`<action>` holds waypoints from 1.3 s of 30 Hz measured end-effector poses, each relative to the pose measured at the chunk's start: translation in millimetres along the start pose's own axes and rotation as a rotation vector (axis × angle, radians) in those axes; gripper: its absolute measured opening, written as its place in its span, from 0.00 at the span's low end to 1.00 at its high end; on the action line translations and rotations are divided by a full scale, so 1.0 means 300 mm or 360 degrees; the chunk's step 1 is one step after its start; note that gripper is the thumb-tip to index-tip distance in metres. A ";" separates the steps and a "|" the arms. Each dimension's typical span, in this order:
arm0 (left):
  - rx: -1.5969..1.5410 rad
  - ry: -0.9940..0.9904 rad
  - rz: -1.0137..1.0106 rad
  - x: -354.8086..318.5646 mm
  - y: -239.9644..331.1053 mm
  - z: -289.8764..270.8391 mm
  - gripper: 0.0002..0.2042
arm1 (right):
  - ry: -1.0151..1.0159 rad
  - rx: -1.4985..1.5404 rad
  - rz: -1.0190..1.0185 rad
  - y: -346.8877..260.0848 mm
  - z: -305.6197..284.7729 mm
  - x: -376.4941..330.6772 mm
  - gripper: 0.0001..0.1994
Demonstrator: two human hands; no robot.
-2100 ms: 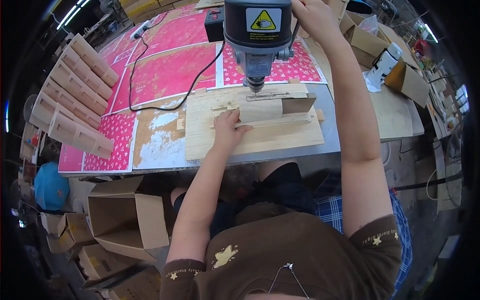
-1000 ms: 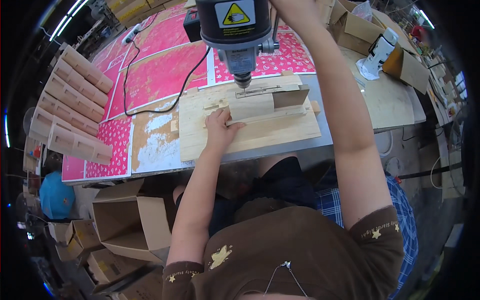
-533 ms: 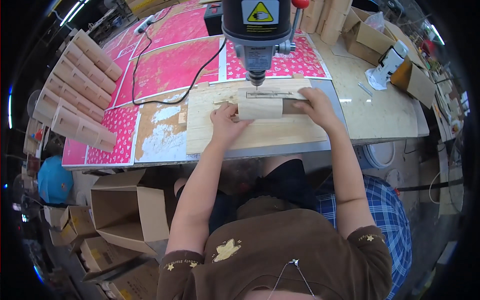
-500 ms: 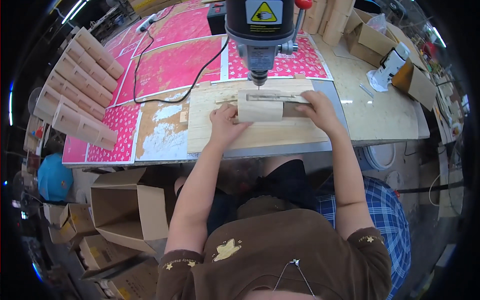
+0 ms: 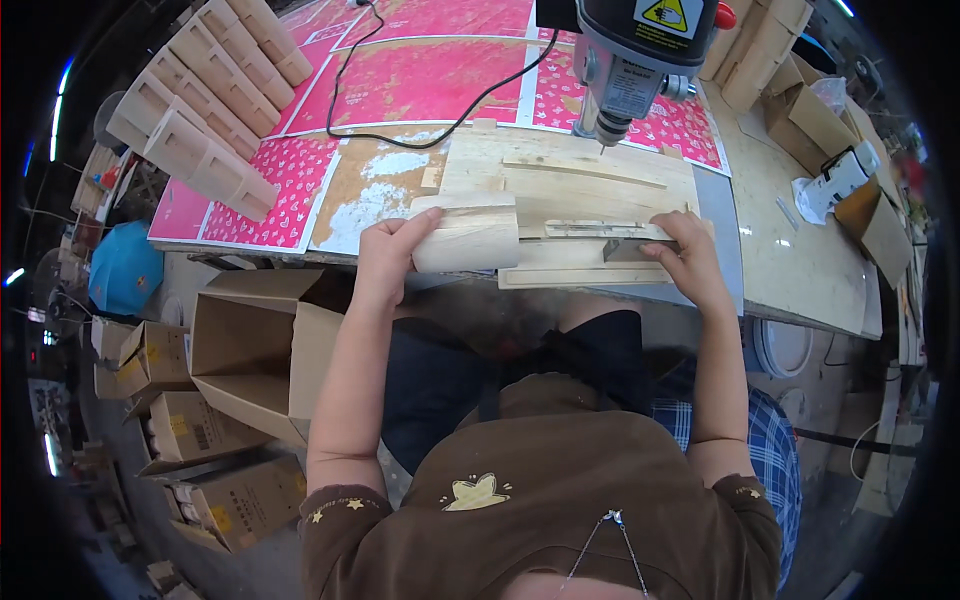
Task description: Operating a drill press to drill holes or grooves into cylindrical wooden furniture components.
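Observation:
My left hand [image 5: 393,248] is closed around the left end of a pale wooden piece with a rounded side [image 5: 466,240], held at the table's front edge. Just right of that piece, a narrow slotted wooden jig [image 5: 600,231] with a flat dark part under it is pinched at its right end by my right hand [image 5: 690,255]. The piece and the jig lie end to end; whether they touch I cannot tell. Beneath them is a flat wooden board [image 5: 480,165] with thin strips on it. Behind the jig hangs a drill press head [image 5: 630,75], its thin bit above the board.
Several slotted wooden pieces [image 5: 215,165] lean in a row at the left on pink patterned sheeting [image 5: 420,90]. A black cable [image 5: 400,143] crosses it. A spray can [image 5: 850,170] and cartons [image 5: 810,130] stand at the right. An open carton [image 5: 245,345] sits below the table's left side.
The rounded wooden piece has come off the jig toward the left in my left hand. My right hand has brought the jig nearer the front edge, away from the bit. The view has shifted.

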State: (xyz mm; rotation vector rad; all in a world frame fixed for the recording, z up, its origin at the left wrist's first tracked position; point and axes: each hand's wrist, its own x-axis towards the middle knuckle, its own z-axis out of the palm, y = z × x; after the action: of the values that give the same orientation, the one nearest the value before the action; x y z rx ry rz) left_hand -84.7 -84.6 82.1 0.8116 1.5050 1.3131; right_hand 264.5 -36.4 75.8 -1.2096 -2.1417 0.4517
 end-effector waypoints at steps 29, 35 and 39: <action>0.0879 -0.0310 0.1419 0.029 -0.233 0.298 0.28 | 0.0224 -0.0308 -0.0039 0.097 0.020 0.055 0.18; 0.1229 -0.0105 0.1161 0.154 -0.228 0.358 0.35 | 0.0330 -0.0298 0.0068 0.150 0.060 0.171 0.19; 0.1235 -0.0135 0.1098 0.220 -0.241 0.341 0.34 | 0.0335 -0.0325 0.0033 0.125 0.090 0.194 0.19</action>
State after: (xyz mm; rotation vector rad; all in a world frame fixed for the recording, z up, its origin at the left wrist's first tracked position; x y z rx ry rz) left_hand -3.5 -3.6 -0.7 1.9912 1.7491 1.1007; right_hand 248.3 33.2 55.1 -1.3287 -2.0317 0.1091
